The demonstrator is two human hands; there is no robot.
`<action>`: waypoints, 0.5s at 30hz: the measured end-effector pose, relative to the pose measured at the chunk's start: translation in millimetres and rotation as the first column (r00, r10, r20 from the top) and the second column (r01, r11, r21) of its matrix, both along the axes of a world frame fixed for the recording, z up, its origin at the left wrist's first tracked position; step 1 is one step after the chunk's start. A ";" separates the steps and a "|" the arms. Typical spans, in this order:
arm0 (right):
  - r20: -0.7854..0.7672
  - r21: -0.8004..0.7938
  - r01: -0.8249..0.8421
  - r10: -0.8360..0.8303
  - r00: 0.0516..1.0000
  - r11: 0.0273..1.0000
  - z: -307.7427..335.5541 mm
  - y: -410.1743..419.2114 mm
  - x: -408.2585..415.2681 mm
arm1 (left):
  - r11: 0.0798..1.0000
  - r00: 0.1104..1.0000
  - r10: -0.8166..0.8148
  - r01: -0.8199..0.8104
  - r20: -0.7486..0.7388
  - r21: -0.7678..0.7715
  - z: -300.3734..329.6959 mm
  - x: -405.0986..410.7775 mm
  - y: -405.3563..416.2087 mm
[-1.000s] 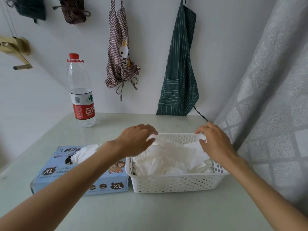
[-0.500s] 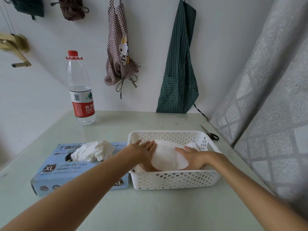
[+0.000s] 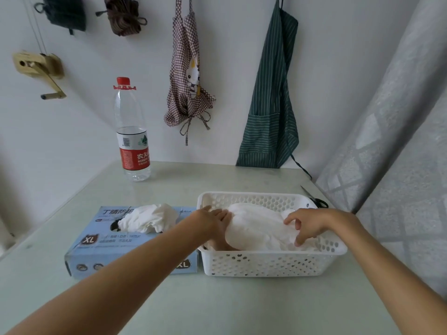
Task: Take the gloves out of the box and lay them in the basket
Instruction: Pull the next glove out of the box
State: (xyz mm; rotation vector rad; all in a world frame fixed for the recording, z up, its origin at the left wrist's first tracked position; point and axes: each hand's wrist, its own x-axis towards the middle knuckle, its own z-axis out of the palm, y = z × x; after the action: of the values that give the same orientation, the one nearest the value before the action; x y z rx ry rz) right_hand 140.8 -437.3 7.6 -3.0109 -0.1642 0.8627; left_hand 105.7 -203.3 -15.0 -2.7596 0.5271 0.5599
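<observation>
Both hands are inside the white basket [image 3: 271, 262], working on the pile of gloves [image 3: 256, 228] there. Left hand [image 3: 212, 221]: fingers straight and together, pressed flat against the left edge of the pile. Right hand [image 3: 307, 226]: fingers curled downward onto the right side of the pile, tips bearing on the material; whether it actually pinches a fold cannot be told.

Gloves in the basket: white, thin, matte, lying as a smooth rounded mound with soft creases toward the right end. The mound sits below the rim and fills most of the floor of the basket (individual gloves cannot be distinguished).

A second bunch of gloves [image 3: 147, 218], white and more crumpled, sticks out of the opening in the top of the glove box [image 3: 96, 243]. The box is pale blue, printed with "XL" marks, and lies flat on the counter [image 3: 217, 305], its right end touching the basket's left wall.

Basket: rectangular, perforated walls, standing on the counter near the curtain [image 3: 399, 141].

Other items noted: a water bottle [image 3: 131, 141] with red cap and red label, upright at the back of the counter; scissors [image 3: 316, 200] just behind the basket's far right corner; a checked apron [image 3: 188, 76] and a green striped apron [image 3: 271, 112] hanging on the wall.
</observation>
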 end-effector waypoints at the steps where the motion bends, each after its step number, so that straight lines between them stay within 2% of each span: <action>1: 0.034 0.000 0.007 -0.007 0.999 1.000 2.3 0.6 0.5 | 0.999 1.000 0.017 -0.017 0.009 -0.043 3.4 -1.5 3.6; 3: 0.127 0.030 0.017 -0.021 0.992 0.999 14.2 1.9 -5.7 | 0.987 0.999 0.049 -0.046 0.016 -0.154 15.1 -6.0 9.8; 5: 0.223 0.161 -0.016 -0.021 0.975 0.987 24.6 19.1 -16.7 | 0.942 0.996 0.085 -0.074 0.019 -0.327 27.3 -16.8 31.0; 7: 0.334 0.297 -0.106 0.001 0.943 0.949 27.7 43.1 -32.2 | 0.827 0.988 0.144 -0.086 0.061 -0.556 34.2 -31.6 57.8; 9: 0.444 0.408 -0.223 0.021 0.896 0.886 20.3 78.3 -45.7 | 0.668 0.953 0.257 -0.054 0.162 -0.742 31.7 -48.3 95.8; 11: 0.517 0.493 -0.312 0.015 0.856 0.812 11.3 113.7 -57.9 | 0.574 0.901 0.368 -0.027 0.228 -0.818 25.9 -60.9 133.0; 15: 0.551 0.605 -0.404 0.006 0.834 0.686 -0.2 176.5 -63.6 | 0.637 0.852 0.475 -0.161 0.220 -0.753 23.3 -67.7 189.0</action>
State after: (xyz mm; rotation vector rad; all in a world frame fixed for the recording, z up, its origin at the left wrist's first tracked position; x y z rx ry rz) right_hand 77.2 -260.8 7.4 -2.3910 -0.6903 -0.0792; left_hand 37.9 -14.3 8.2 -3.6233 0.1318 -0.2583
